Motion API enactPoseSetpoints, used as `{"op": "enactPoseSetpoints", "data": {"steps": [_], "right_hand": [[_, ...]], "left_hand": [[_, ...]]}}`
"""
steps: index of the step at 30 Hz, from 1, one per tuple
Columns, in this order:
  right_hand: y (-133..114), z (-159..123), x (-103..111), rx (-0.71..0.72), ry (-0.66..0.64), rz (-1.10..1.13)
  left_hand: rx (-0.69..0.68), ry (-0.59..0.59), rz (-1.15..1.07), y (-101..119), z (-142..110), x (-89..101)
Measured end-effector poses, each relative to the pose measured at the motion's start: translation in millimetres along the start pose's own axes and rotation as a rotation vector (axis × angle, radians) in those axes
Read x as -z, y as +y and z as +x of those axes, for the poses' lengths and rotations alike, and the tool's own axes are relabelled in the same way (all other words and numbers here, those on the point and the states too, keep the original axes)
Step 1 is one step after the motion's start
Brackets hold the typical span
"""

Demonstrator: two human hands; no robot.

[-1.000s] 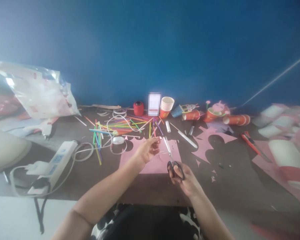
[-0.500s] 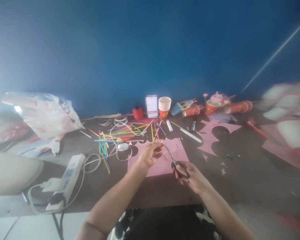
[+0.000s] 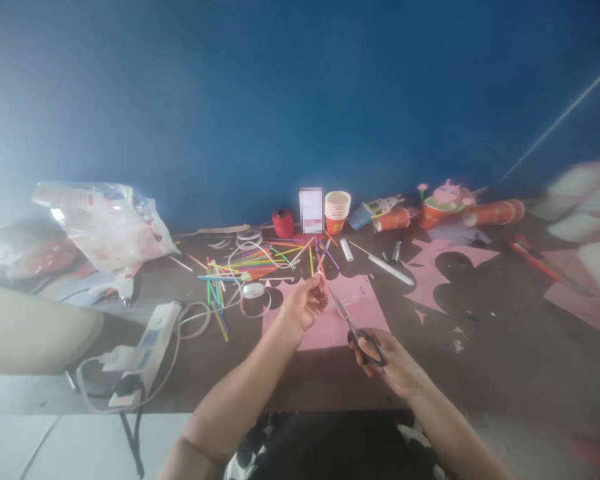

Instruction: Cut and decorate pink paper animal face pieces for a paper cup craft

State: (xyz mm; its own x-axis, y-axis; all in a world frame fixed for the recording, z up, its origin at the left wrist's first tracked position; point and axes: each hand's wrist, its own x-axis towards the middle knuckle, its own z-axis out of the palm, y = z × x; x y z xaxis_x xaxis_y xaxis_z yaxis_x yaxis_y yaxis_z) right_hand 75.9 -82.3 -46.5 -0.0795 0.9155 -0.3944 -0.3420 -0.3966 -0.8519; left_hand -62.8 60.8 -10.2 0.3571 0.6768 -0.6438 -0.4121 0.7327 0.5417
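My right hand (image 3: 387, 357) is closed around the black handles of a pair of scissors (image 3: 347, 319), two fingers through the loops. The blades point up and left toward my left hand (image 3: 307, 303). That hand's thumb and fingertips are pinched together close to the scissor tips. A small pinkish bit shows at the pinch, too small to name. Beneath both hands lies a pink paper sheet (image 3: 370, 307) with round bites cut from its far edge. Whether the blades are apart cannot be told.
Colored sticks (image 3: 260, 260) and a white cable lie beyond my left hand. A power strip (image 3: 153, 340) stands at left, near a glue gun (image 3: 125, 283) and plastic bag (image 3: 110, 227). Stacked paper cups (image 3: 337, 210) stand behind; pink scraps (image 3: 425, 273) and a utility knife (image 3: 535, 260) lie right.
The whole view has shifted slightly, so things on the table appear farther right. My left fingers have curled a little more; my right hand still holds the scissors.
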Motion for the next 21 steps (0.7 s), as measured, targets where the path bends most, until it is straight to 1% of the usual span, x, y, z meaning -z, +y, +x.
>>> {"op": "enactPoseSetpoints", "data": {"steps": [3,6,11,15,18,21], "right_hand": [[5,2,1,0.017,0.014,0.010],[6,4,2,0.033,0.032,0.038],[1,3,2,0.046,0.000,0.092],[-2,2,3,0.048,-0.018,0.102],[-5,2,4,0.060,0.025,0.043],[-9,3,1,0.098,0.116,-0.080]], "left_hand": [[-0.020,-0.008,-0.130,-3,-2,-4.3],[-0.027,-0.006,-0.202,-6,-3,-8.0],[-0.001,-0.009,-0.238,-9,-6,-12.5],[0.027,-0.020,-0.239,-9,-8,-12.5],[0.032,-0.020,-0.237,-9,-9,-11.8],[0.006,0.001,-0.235,-12,-10,-13.6]]}}
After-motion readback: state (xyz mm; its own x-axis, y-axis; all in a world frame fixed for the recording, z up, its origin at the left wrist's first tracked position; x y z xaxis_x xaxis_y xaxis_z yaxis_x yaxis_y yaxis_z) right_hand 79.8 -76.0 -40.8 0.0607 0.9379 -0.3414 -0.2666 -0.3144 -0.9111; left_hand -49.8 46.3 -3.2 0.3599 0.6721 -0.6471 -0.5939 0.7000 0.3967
